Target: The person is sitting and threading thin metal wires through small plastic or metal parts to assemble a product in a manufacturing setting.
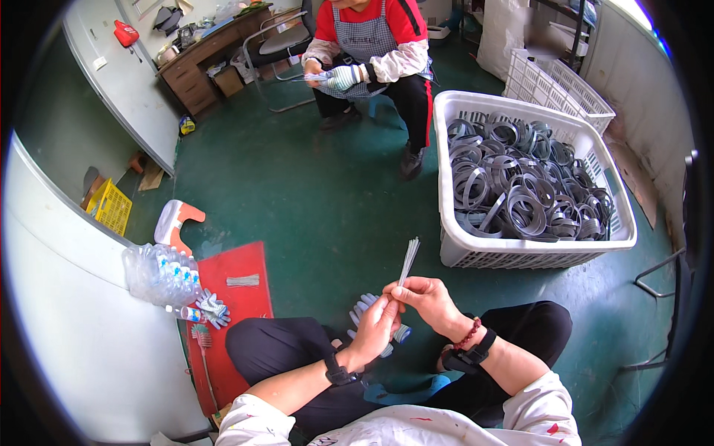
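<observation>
Green floor (297,201), white wall (67,312) at left. Right side: large white basket (476,256), heaped with dark grey coiled bands (520,178); second white crate (576,95) just behind. Left side: yellow crate (111,208) near doorway; clear bottles (165,275) beside red mat (249,305). Bundle of thin pale strips (410,260), slightly tilted, above floor, pinched in fingertips of left hand (374,327) and right hand (431,299). Similar bundle (243,281) flat on red mat.

One head-worn fisheye view looks forward and down past the nearby hands (429,302) to the floor (297,197).
</observation>
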